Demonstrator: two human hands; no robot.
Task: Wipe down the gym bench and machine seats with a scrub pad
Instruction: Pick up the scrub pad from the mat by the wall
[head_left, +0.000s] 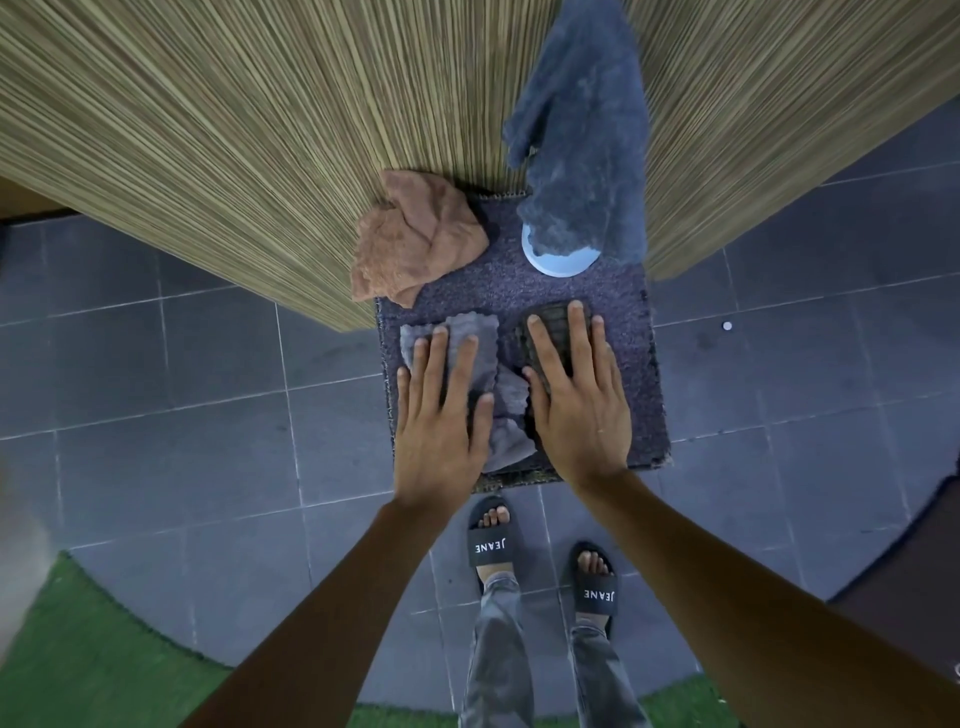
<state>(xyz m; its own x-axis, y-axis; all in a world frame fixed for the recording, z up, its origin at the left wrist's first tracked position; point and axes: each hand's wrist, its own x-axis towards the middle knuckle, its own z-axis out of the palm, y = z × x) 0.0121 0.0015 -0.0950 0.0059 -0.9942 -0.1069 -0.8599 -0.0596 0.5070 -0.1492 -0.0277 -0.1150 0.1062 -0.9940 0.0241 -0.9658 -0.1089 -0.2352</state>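
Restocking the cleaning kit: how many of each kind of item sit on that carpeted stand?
Cloths: 3 (grey, tan, blue)
Scrub pad: 1
Pale blue container: 1
Total: 5

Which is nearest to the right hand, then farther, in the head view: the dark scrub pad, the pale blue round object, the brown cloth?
1. Dark scrub pad, under the right hand.
2. Pale blue round object, ahead of it.
3. Brown cloth, ahead-left.
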